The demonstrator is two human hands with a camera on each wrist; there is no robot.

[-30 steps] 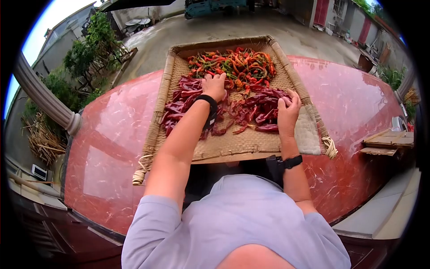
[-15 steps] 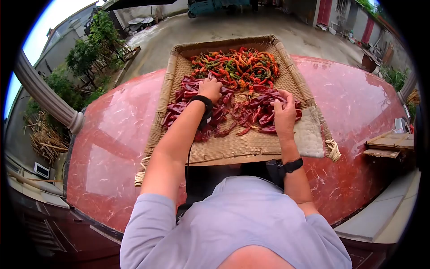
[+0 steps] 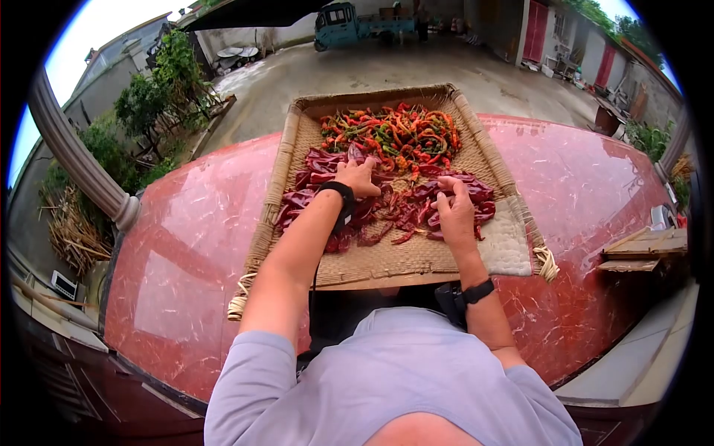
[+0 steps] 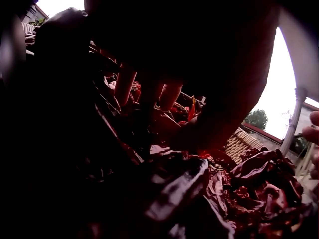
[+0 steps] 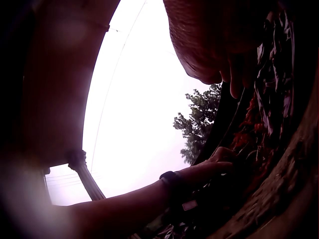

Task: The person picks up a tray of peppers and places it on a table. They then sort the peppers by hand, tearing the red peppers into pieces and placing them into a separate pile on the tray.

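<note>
In the head view a woven tray (image 3: pixel 413 262) holds large dark red dried peppers (image 3: pixel 303 199) on its nearer part and small red, orange and green peppers (image 3: pixel 398 134) at its far end. The left hand (image 3: pixel 358 180) rests on the left side of the dark heap, fingers spread. At the heap's right side, the right hand (image 3: pixel 457 214) touches the peppers with loosely bent fingers, thumb near the index finger. The left wrist view is dark, with fingers (image 4: pixel 171 95) pointing down among peppers. In the right wrist view the right hand (image 5: pixel 219 42) hangs above the peppers; its fingertips are partly shadowed.
Under the tray is a glossy red stone surface (image 3: pixel 178 275). A pale patch (image 3: pixel 507 236) covers the tray's near right part. Beyond lie a concrete yard (image 3: pixel 446 78) and a blue vehicle (image 3: pixel 357 28). A column (image 3: pixel 85 160) and plants (image 3: pixel 141 104) stand at the left.
The left hand's fingers have spread out, and it has shifted slightly right. The right hand has moved left over the dark peppers. The head view has tilted up, showing more of the yard.
</note>
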